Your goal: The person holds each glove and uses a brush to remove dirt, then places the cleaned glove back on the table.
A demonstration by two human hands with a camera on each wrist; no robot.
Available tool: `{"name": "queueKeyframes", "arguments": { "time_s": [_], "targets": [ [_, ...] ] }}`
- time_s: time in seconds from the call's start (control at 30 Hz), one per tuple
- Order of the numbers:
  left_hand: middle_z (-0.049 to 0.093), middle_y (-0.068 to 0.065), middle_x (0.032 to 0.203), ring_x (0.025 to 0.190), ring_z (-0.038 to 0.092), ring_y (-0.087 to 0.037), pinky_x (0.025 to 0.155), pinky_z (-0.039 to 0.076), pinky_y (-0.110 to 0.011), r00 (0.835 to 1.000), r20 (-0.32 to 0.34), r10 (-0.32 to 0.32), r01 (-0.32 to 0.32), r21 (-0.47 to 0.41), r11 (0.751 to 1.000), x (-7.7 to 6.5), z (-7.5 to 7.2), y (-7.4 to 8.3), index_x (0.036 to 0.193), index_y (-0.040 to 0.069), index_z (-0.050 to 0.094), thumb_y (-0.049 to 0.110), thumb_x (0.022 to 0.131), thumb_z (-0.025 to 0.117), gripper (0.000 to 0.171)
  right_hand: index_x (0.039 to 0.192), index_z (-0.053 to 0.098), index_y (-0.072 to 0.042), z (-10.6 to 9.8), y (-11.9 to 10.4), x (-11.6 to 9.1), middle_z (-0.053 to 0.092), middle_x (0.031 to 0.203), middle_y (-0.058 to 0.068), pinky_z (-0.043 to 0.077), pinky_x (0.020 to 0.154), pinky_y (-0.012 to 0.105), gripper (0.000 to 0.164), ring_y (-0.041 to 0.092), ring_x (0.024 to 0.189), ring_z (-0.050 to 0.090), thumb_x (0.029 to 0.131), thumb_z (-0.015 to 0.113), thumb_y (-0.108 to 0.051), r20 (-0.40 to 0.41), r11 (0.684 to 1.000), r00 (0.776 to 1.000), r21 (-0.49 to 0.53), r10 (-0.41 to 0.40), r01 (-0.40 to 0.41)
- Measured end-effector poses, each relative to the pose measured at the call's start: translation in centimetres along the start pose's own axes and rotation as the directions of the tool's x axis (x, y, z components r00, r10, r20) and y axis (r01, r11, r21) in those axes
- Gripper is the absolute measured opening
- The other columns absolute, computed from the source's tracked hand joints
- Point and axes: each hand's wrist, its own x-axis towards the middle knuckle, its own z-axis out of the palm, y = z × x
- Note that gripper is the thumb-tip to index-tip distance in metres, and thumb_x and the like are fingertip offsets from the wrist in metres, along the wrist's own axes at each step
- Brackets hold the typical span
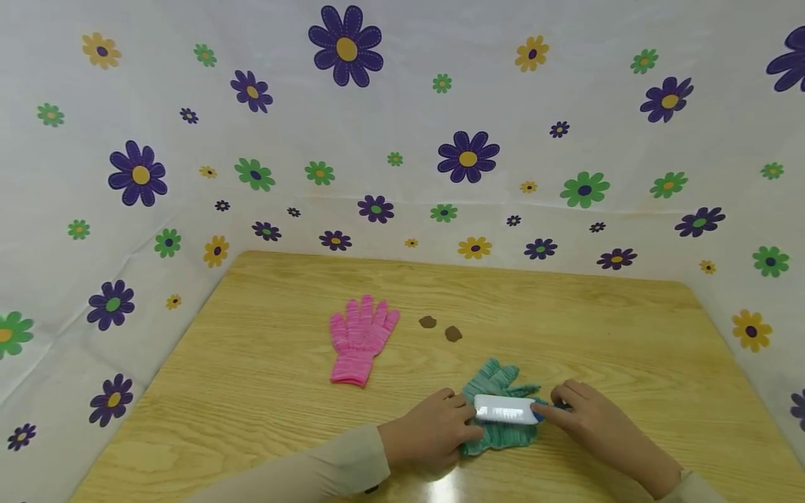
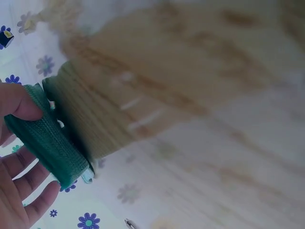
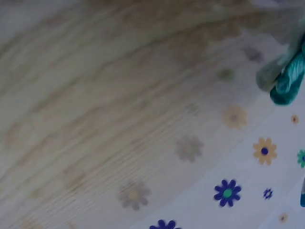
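A green knit glove (image 1: 499, 439) lies on the table, with a white bottle (image 1: 506, 410) with a blue cap lying across it. At the glove's left edge, my left hand (image 1: 434, 429) holds it, fingertips close to the bottle's end. In the left wrist view, the thumb (image 2: 21, 102) lies over the green cuff (image 2: 52, 138) and the fingers reach under it. My right hand (image 1: 594, 423) grips the cap end of the bottle, index finger on the cap. The right wrist view shows green glove fingertips (image 3: 288, 83) at its edge, while the hand itself is outside it.
A pink knit glove (image 1: 361, 342) lies flat to the left, fingers away from me. Two small brown pieces (image 1: 428, 322) lie beside it, farther back than the green glove. A white flowered sheet (image 1: 402, 119) surrounds the wooden table (image 1: 251, 391) at the back and sides.
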Motion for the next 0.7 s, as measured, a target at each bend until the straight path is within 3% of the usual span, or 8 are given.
{"name": "queueKeyframes", "arguments": {
  "time_s": [0.07,0.17,0.27,0.3,0.37,0.47,0.57,0.7],
  "targets": [
    [0.055,0.011,0.080,0.074,0.049,-0.006,0.070,0.039,-0.022,1.000,-0.006,-0.001,0.001,0.005,1.000,0.0,0.0,-0.1,0.090,0.028,0.060,0.025,0.080,0.061,0.011,0.102,0.071,-0.023,-0.2,0.6,-0.2,0.055,0.083,-0.006,0.038,0.059,0.016,0.044,0.003,0.071,0.041,0.100,0.029,-0.036,0.013,0.996,0.997,0.035,0.078,-0.078],
    [0.054,0.011,0.078,0.073,0.048,-0.006,0.069,0.038,-0.021,1.000,-0.009,-0.005,0.005,0.021,1.000,0.1,-0.1,-0.1,0.090,0.029,0.060,0.026,0.081,0.061,0.009,0.102,0.071,-0.019,-0.5,1.5,-0.6,0.054,0.084,-0.008,0.037,0.059,0.014,0.018,0.000,0.072,0.039,0.089,0.059,-0.024,0.029,0.970,0.975,0.094,0.221,-0.223],
    [0.054,0.012,0.079,0.073,0.048,-0.005,0.068,0.036,-0.020,1.000,0.001,-0.002,0.002,0.029,1.000,0.0,0.0,-0.1,0.091,0.030,0.060,0.026,0.080,0.062,0.012,0.102,0.070,-0.017,-0.7,1.7,-0.8,0.054,0.086,-0.009,0.040,0.060,0.015,0.033,-0.001,0.076,0.042,0.071,0.074,-0.008,0.025,0.938,0.947,0.137,0.319,-0.319],
    [0.054,0.012,0.079,0.073,0.048,-0.005,0.067,0.036,-0.020,1.000,0.004,0.000,0.000,0.032,1.000,0.0,0.0,-0.1,0.091,0.030,0.060,0.026,0.079,0.062,0.012,0.103,0.070,-0.016,-0.7,1.6,-0.8,0.054,0.086,-0.009,0.040,0.060,0.014,0.033,-0.001,0.077,0.042,0.071,0.074,-0.009,0.015,0.931,0.942,0.151,0.335,-0.333],
    [0.056,0.012,0.080,0.074,0.049,-0.005,0.067,0.036,-0.020,1.000,0.011,0.002,-0.003,0.027,1.000,-0.1,0.1,-0.1,0.092,0.031,0.061,0.027,0.080,0.063,0.013,0.103,0.070,-0.016,-0.6,1.2,-0.5,0.054,0.087,-0.009,0.038,0.062,0.012,0.021,0.000,0.077,0.042,0.082,0.066,-0.020,-0.007,0.934,0.947,0.171,0.320,-0.314],
    [0.059,0.011,0.086,0.080,0.053,-0.006,0.070,0.038,-0.021,1.000,0.024,0.004,-0.005,0.015,1.000,0.0,0.1,-0.1,0.095,0.031,0.061,0.028,0.081,0.063,0.014,0.104,0.070,-0.017,-0.4,0.3,0.1,0.054,0.086,-0.009,0.033,0.062,0.008,0.026,0.000,0.076,0.040,0.091,0.053,-0.032,-0.016,0.957,0.975,0.196,0.223,-0.216],
    [0.062,0.011,0.092,0.085,0.055,-0.006,0.071,0.039,-0.021,0.999,0.035,0.010,-0.010,-0.001,1.000,0.1,0.0,-0.1,0.097,0.031,0.062,0.028,0.084,0.063,0.014,0.102,0.071,-0.019,-0.1,-0.4,0.7,0.053,0.085,-0.009,0.032,0.062,0.007,0.020,-0.001,0.073,0.038,0.083,0.066,-0.023,0.019,0.968,0.989,0.203,0.146,-0.147],
    [0.061,0.011,0.089,0.082,0.055,-0.006,0.071,0.040,-0.021,0.999,0.025,0.023,-0.023,0.001,1.000,0.4,-0.2,0.0,0.097,0.031,0.062,0.028,0.085,0.062,0.011,0.098,0.072,-0.020,-0.2,-0.5,0.5,0.052,0.084,-0.011,0.036,0.059,0.010,0.038,-0.004,0.073,0.037,0.064,0.078,-0.004,0.097,0.946,0.965,0.193,0.245,-0.260]
  ]
}}
